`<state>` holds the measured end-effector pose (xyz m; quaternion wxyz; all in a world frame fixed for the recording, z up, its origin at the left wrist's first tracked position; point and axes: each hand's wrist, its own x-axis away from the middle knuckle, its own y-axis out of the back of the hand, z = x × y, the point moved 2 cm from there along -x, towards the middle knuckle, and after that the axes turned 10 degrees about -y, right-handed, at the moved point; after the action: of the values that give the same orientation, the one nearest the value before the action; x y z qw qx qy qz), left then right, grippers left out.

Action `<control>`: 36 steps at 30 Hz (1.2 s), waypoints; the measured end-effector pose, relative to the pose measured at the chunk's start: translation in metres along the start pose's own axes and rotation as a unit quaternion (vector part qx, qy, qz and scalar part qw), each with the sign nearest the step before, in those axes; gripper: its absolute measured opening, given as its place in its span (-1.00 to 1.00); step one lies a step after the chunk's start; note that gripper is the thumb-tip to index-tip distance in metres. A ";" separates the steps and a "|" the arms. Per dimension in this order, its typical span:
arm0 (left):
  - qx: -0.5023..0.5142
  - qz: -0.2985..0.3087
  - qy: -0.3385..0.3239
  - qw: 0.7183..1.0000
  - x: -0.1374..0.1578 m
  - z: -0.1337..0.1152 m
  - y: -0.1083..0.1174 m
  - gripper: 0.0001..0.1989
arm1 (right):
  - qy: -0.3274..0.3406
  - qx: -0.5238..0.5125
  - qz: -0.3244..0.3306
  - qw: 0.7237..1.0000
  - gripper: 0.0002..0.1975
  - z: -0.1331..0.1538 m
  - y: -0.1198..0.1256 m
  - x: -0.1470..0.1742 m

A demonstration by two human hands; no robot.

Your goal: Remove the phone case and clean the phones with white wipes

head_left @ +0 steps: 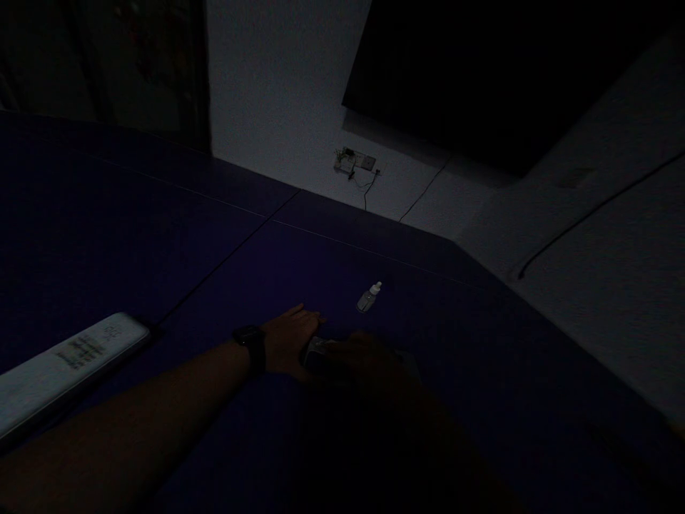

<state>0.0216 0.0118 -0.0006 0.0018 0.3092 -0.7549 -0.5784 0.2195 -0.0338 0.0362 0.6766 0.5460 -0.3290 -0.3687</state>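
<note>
The room is very dark. My left hand, with a dark watch on the wrist, lies on the blue surface with its fingers stretched out. Its thumb side is close to a dark object with a greyish edge; whether they touch I cannot tell. Over that object my right hand is bent, mostly lost in shadow, and seems to grip it. What kind of thing it is cannot be made out. Just beyond the hands lies a small clear bottle with a white dropper-like cap, tipped on its side.
A long white bar-shaped item with printed text lies at the left, a dark cord running from its end. On the pale wall are sockets with plugs and hanging cables. A large black screen hangs above.
</note>
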 end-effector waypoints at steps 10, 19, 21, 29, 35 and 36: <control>-0.004 0.013 0.006 1.000 0.000 -0.001 0.002 0.01 | 0.047 0.027 -0.008 0.998 -0.65 0.002 0.001 0.002; -0.005 0.002 0.000 1.000 0.000 0.001 0.000 0.01 | 0.038 0.038 -0.014 0.998 -0.62 -0.002 -0.007 0.018; -0.003 0.000 -0.001 1.000 0.000 0.001 0.001 0.00 | 0.030 0.050 -0.024 0.998 -0.59 -0.002 -0.008 0.018; -0.003 0.016 0.010 1.000 0.000 -0.002 0.003 0.01 | 0.032 0.043 -0.027 0.998 -0.60 0.004 -0.008 0.022; -0.003 0.008 -0.001 1.000 0.001 -0.002 0.002 -0.02 | 0.073 0.031 -0.016 0.997 -0.61 0.006 -0.010 0.020; -0.004 0.005 -0.001 1.000 0.001 -0.001 0.002 -0.03 | 0.081 0.029 -0.019 0.996 -0.61 0.005 -0.010 0.021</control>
<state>0.0207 0.0106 0.0013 0.0053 0.3049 -0.7544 -0.5812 0.2247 -0.0550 0.0278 0.6778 0.5998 -0.2733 -0.3257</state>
